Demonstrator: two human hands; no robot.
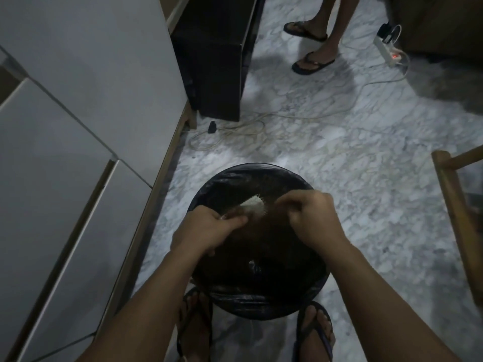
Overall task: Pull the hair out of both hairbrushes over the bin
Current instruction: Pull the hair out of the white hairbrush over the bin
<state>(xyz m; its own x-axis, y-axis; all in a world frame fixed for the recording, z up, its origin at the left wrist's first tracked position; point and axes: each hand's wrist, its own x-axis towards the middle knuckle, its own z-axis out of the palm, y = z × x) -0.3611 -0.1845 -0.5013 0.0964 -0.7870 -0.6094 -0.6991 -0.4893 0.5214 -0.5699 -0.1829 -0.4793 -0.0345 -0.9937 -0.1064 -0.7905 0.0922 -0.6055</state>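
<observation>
Over the black-lined bin [261, 296] on the marble floor [366, 165], my left hand [206, 231] grips a white hairbrush [72, 203]... no: the white hairbrush [253, 206] by its handle, fingers curled around it. My right hand [311, 215] hovers just beside the bristles, fingers pinched together; whether they hold hair I cannot tell.

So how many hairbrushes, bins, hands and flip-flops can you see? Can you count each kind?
Hairbrushes: 1, the white hairbrush held over the bin
Bins: 1, the black bin
Hands: 2, left hand and right hand
Flip-flops: 4, at
Total: 8
</observation>
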